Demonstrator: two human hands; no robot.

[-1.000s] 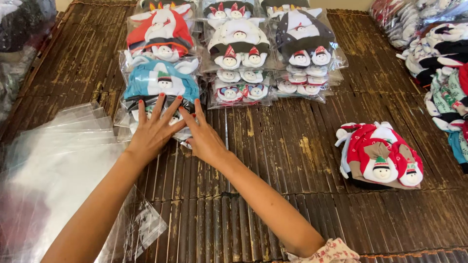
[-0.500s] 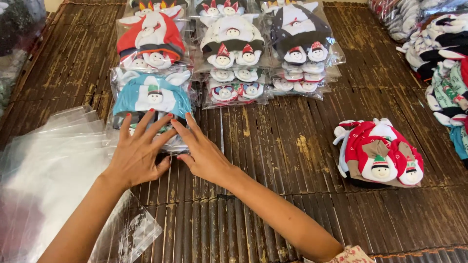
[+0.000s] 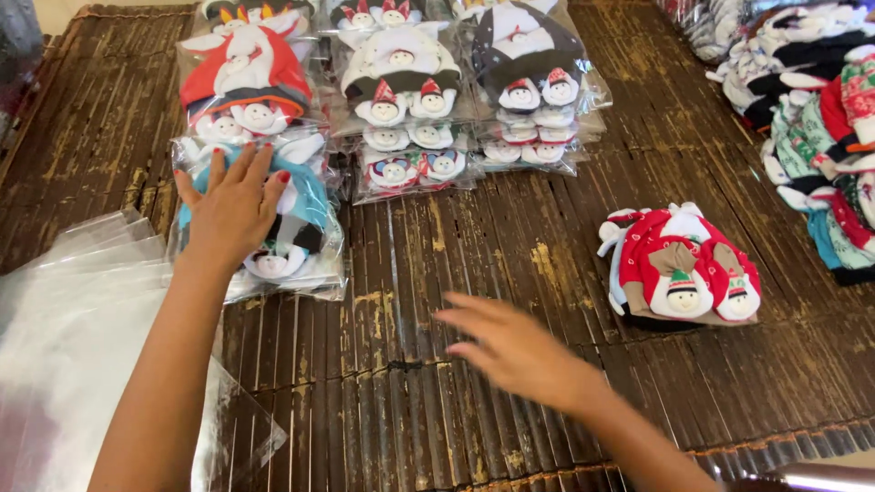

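Left hand [image 3: 235, 211] reaches far, fingers spread, palm flat on the bagged blue snowman slippers [image 3: 273, 239]. Right hand [image 3: 510, 348] hovers blurred over the table [image 3: 437, 401], open, holding nothing.

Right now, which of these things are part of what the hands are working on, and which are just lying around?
In hand:
left hand flat on the bagged blue snowman item
right hand empty, above the mat
clear bags beside the left arm
unbagged red snowman item

Lying about:
bagged stacks behind
loose pile at right
slatted mat
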